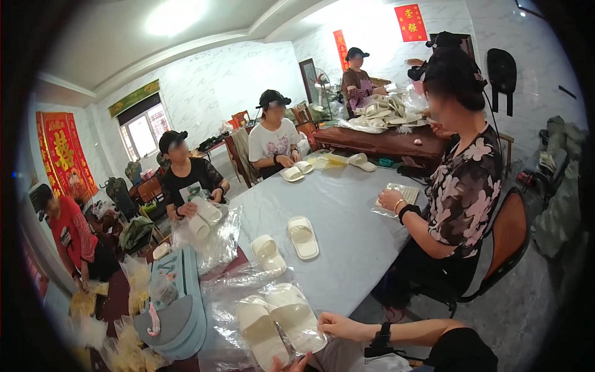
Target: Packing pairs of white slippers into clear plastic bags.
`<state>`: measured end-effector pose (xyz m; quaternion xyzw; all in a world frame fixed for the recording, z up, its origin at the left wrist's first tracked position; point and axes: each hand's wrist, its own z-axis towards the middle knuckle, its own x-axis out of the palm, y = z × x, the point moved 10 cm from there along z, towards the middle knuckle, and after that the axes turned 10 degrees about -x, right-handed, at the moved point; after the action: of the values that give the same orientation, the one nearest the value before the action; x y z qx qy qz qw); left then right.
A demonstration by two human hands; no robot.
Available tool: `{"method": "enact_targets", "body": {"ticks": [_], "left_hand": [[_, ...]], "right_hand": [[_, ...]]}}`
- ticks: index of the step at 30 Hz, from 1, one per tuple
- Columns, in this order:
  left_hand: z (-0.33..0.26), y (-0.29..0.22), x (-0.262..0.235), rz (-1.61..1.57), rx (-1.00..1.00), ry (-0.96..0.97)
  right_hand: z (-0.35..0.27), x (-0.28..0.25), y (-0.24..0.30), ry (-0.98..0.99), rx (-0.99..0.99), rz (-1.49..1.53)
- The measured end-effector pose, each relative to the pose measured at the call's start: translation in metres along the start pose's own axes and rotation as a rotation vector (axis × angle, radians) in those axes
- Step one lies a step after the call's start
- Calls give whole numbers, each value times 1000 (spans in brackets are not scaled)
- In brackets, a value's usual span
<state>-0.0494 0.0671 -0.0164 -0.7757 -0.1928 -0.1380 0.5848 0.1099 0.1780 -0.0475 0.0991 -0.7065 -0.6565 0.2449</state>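
Grey desk (347, 204), workers seated round. Right hand (331, 323) loosely curled, touching bagged white slippers (276, 322); left hand (291, 364) barely visible at bottom edge, grip unclear. Loose slippers (285, 245) beyond.

White slippers (279, 325): matt foam/rubber, smooth. Bag (232, 297) under them: clear glossy plastic, crinkled. Bench (347, 211): smooth grey cloth cover.

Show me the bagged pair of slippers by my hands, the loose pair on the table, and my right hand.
Bagged slippers (277, 322), head view, on the seam where the two soles meet.
Loose slippers (303, 237), head view, on the right slipper's footbed.
Right hand (333, 323), head view, on the back of the hand.
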Motion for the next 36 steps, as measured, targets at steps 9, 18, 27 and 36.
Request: {"method": "enact_targets", "body": {"ticks": [9,18,27,36], "left_hand": [[21,23,-26,-649,22,383],[13,23,-32,-592,-38,55],[12,14,-16,-812,-52,350],[4,-3,-3,-756,-15,322]], "right_hand": [[-14,3,19,100,23,-74],[-4,-13,29,191,53,-320],[15,-38,84,-96,-484,-829],[52,-7,73,27,-877,-916]]}}
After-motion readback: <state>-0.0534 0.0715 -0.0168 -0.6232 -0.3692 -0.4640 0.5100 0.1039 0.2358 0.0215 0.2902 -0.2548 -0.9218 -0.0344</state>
